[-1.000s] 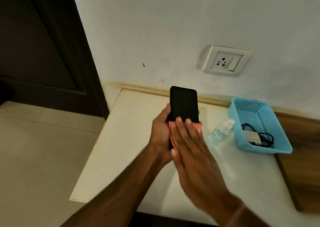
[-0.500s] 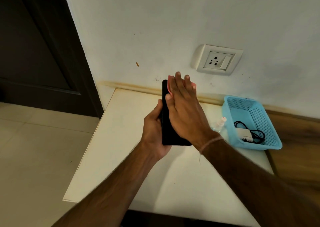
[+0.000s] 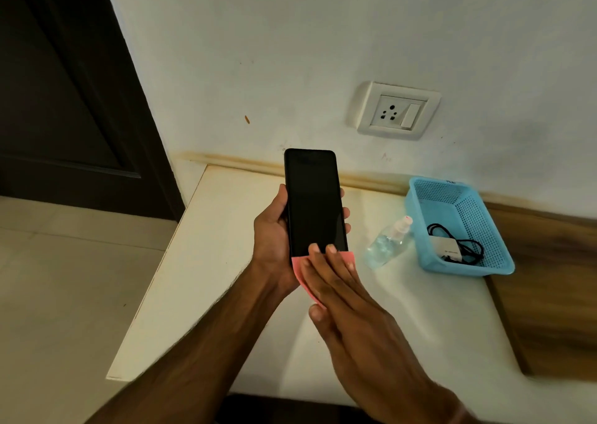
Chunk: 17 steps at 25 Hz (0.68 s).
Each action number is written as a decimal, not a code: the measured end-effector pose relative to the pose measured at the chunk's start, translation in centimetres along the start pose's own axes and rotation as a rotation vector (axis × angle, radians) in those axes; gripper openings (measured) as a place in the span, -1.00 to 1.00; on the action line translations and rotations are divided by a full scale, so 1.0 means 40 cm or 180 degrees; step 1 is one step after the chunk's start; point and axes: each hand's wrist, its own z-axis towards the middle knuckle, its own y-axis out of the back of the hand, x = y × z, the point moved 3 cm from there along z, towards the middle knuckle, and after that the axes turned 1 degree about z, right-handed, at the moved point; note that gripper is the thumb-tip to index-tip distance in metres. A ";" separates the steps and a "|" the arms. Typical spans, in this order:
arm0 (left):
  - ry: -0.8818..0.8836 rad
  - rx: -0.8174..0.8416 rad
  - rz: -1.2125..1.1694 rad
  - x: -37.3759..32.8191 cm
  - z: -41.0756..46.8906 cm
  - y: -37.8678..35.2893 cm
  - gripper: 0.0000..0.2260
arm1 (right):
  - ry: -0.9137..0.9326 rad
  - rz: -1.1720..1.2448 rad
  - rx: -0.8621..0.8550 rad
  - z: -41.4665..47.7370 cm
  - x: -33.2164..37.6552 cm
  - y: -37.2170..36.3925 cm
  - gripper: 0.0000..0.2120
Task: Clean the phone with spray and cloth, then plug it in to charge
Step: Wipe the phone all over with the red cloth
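The phone (image 3: 315, 200) is held upright above the desk (image 3: 226, 262), screen toward the person, likely so the glass is free for wiping. The left grip (image 3: 271, 239) clasps its edges. The right grip (image 3: 349, 307), fingers flat, presses the pink cloth (image 3: 298, 269) on its lower end. The spray bottle (image 3: 386, 241) lies beside the blue basket (image 3: 465, 268) holding the charger (image 3: 447, 249), below the wall socket (image 3: 395, 112).
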 end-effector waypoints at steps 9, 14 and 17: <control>-0.0178 -0.0023 0.0156 0.003 0.004 -0.010 -0.46 | -0.1323 0.2579 -0.1793 -0.075 -0.187 0.171 -0.77; -0.0227 0.0025 0.0286 0.005 0.005 -0.006 -0.46 | -0.1947 0.2456 -0.2637 -0.066 -0.407 0.281 -0.72; -0.0221 0.0045 0.0362 0.006 0.003 -0.007 -0.47 | -0.2429 0.1165 -0.2698 -0.020 -0.537 0.360 -0.75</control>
